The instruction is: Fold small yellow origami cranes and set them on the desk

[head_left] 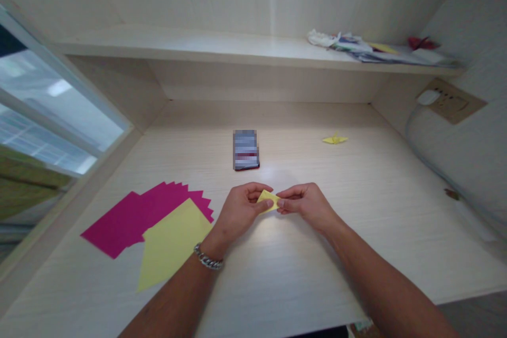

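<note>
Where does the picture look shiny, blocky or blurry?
In the head view, glare whitens the pale wooden desk below the bare left hand and bare right hand; square blocks hide the face of the dark, rectangular phone-like thing; the small yellow folded paper looks soft.

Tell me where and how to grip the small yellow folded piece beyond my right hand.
Pinch the small yellow folded piece by its raised middle, coming down from above with the right hand. Its thin points spread left and right, low over the desk, and would probably bend; the middle stands up, likely a better hold.
</note>
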A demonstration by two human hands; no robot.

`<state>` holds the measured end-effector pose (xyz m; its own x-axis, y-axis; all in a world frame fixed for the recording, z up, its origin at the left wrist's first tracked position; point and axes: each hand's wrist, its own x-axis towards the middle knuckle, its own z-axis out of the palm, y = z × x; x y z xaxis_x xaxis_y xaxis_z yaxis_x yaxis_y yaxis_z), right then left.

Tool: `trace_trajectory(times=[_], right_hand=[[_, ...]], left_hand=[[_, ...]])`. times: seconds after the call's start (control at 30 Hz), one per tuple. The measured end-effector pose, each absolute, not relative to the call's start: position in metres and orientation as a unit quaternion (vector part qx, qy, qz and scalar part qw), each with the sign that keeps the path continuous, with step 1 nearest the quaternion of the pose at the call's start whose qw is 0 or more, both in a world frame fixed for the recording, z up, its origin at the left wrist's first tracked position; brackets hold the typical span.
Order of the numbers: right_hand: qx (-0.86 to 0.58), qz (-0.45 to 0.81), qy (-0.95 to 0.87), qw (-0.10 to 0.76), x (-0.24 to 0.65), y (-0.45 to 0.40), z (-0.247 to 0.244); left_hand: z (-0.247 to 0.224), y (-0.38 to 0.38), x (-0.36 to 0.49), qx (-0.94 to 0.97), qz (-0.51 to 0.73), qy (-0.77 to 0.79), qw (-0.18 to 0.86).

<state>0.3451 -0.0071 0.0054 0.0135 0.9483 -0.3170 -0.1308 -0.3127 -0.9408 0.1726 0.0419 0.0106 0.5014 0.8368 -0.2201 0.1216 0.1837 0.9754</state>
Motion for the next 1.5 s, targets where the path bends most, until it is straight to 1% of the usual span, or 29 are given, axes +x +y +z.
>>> trace_trajectory(times=[0.2, 0.37, 0.53, 0.6, 0.77, 0.9, 1.13, 1.3, 1.5], right_hand=[[-0.548, 0.591, -0.384, 0.451, 0.346, -0.006, 0.001], [-0.571, 0.53, -0.442, 0.445, 0.348, -0.004, -0.002], [-0.586, 0.483, -0.508, 0.407, 0.349, -0.008, 0.006], [-0.585, 0.476, -0.505, 0.42, 0.348, -0.009, 0.008], [-0.579, 0.465, -0.46, 0.486, 0.345, -0.009, 0.004], [-0.588, 0.451, -0.463, 0.486, 0.345, -0.009, 0.002], [-0.58, 0.467, -0.464, 0.479, 0.346, -0.009, 0.005], [-0.572, 0.488, -0.449, 0.483, 0.347, -0.009, 0.007], [-0.528, 0.553, -0.426, 0.483, 0.349, -0.008, 0.011]], left_hand=[[0.012, 0.042, 0.173, 0.579, 0.279, 0.421, 0.64], [0.013, 0.043, 0.174, 0.587, 0.3, 0.436, 0.613], [0.016, 0.04, 0.174, 0.626, 0.255, 0.423, 0.603], [0.016, 0.039, 0.175, 0.622, 0.257, 0.414, 0.613], [0.014, 0.039, 0.175, 0.589, 0.293, 0.428, 0.62], [0.013, 0.04, 0.175, 0.616, 0.288, 0.431, 0.593], [0.015, 0.037, 0.176, 0.656, 0.292, 0.436, 0.542], [0.016, 0.038, 0.174, 0.655, 0.284, 0.422, 0.559], [0.025, 0.036, 0.176, 0.634, 0.263, 0.436, 0.583]])
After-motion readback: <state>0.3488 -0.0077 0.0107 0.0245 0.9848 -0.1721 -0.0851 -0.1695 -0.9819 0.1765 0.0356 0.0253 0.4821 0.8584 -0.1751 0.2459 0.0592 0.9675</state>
